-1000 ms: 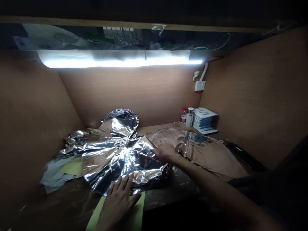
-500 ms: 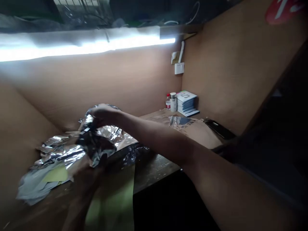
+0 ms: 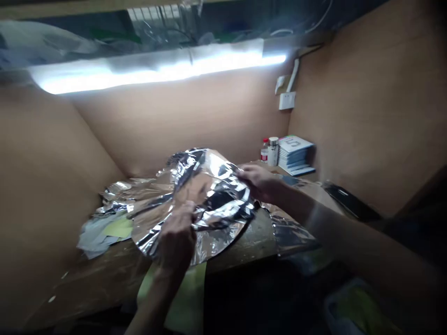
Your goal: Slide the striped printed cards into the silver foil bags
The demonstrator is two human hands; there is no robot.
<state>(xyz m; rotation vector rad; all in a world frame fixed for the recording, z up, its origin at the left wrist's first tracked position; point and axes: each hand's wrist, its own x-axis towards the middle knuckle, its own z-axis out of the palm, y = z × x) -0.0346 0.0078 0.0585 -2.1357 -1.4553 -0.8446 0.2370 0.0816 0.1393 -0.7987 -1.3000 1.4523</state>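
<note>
Yellow paper [image 3: 190, 298]: lies at the near edge of the bench [image 3: 92, 284], partly beneath the left forearm.
Left hand [image 3: 177, 237]: fingers curled narrow, holding a fold of the foil near its middle; slightly blurred.
Silver foil [image 3: 213, 200]: a crumpled piece with a rounded near edge, over the middle of the bench, between the hands. Judged light, limp and slippery, readily creased or torn; best held by the rim or a gathered fold, with a soft pinch at two well-separated places.
Right hand [image 3: 260, 181]: thumb and fingers closed on the foil's right edge.
Loose papers [image 3: 92, 235]: beside the foil, at its left.
Far corner: red-capped bottle [image 3: 264, 151], flask [image 3: 273, 153] and stack of booklets [image 3: 295, 156], side by side.
</note>
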